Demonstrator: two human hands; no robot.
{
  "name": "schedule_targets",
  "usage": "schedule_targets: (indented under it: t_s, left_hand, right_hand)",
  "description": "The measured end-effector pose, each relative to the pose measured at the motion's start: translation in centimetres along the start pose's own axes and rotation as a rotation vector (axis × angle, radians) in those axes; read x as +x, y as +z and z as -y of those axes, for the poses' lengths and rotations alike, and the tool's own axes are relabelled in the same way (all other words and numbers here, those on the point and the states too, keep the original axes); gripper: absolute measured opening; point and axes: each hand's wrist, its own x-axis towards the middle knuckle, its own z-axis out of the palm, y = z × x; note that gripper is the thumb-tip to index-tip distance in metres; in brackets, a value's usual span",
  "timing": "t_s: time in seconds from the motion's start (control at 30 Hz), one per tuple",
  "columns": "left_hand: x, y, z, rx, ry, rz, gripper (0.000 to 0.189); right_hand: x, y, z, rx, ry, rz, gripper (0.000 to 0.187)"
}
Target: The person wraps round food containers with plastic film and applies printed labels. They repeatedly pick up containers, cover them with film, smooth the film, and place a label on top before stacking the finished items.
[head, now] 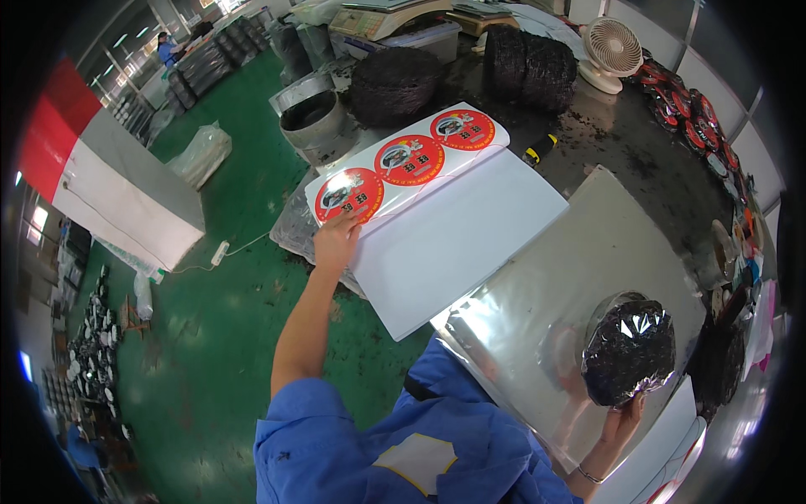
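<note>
My left hand (pixel 337 241) touches the lower edge of the leftmost round red sticker (pixel 349 194); its fingers are bunched, and whether they pinch the sticker cannot be told. Three such stickers with printed writing sit in a row on a white sticker sheet (pixel 459 233); the part of the sheet nearer me is plain white. On the right, my right hand (pixel 623 412) holds a round, dark pack in shiny clear film (pixel 630 353) from its near side. The pack is over a reflective metal plate (pixel 535 302), which mirrors the hand and pack.
Dark dried seaweed-like rounds (pixel 397 85) and a metal ring mould (pixel 313 123) stand at the back. A yellow-black utility knife (pixel 540 150) lies behind the sheet. A fan (pixel 611 50), finished packs (pixel 692 120) and a scale (pixel 378 22) line the table. Another person (pixel 167 50) is far off.
</note>
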Motion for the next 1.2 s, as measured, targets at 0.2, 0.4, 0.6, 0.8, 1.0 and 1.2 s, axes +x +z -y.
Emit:
schedule_targets:
  t_s: [0.2,0.4,0.6,0.8,1.0,1.2]
  left_hand:
    - [1.9,-1.3,-0.4,-0.016,-0.011,0.112,0.012]
    - [3.8,-1.3,2.3,-0.071,-0.313,0.174,0.015]
    - [3.8,-2.5,0.1,-0.120,-0.123,0.164,0.026]
    - [3.5,-0.4,1.3,-0.179,-0.043,0.183,0.021]
    - [4.0,0.5,3.4,-0.263,-0.173,-0.069,0.006]
    - [3.6,-8.1,18.6,-0.763,-0.856,-0.331,0.009]
  right_hand:
    - [-0.3,-0.3,0.2,-0.002,0.009,0.003,0.035]
    - [-0.2,-0.1,-0.1,0.004,-0.006,0.007,0.039]
    - [-0.4,-0.3,0.1,0.095,0.062,0.047,0.040]
    - [0.1,-0.3,-0.5,0.134,0.071,0.073,0.039]
    - [-0.6,0.1,0.2,0.166,0.013,0.039,0.039]
    - [-0.7,0.2,0.9,0.181,-0.020,0.021,0.039]
